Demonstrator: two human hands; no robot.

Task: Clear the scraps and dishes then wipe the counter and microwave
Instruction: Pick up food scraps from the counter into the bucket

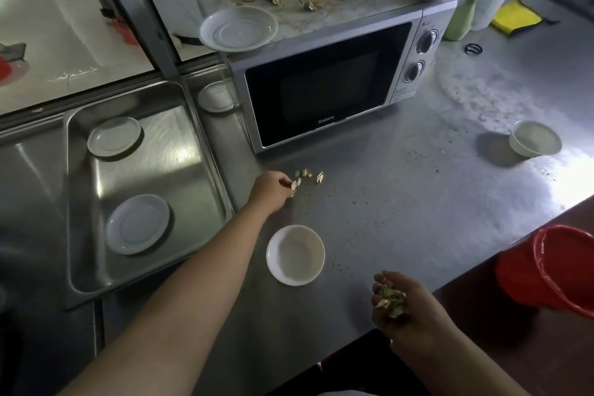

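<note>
Starting at the left, a steel tray (205,151) holds two small plates (114,136), set aside there, it seems, as cleared dishes. Next, the left hand (268,187) reaches out to the counter (401,202), fingers pinching one of the scraps (308,174) lying just in front of the microwave (324,80). A white bowl (295,255) sits near the forearm, untouched. On the microwave's top, more scraps, plates and a bowl wait their turn. Over to the right hand (397,300): it's cupped, fingers curled round a gathered handful (390,299), probably saving trips. Far right, the red lined bin (553,270) stands beside the counter, the likely drop. Wiping hasn't begun.
</note>
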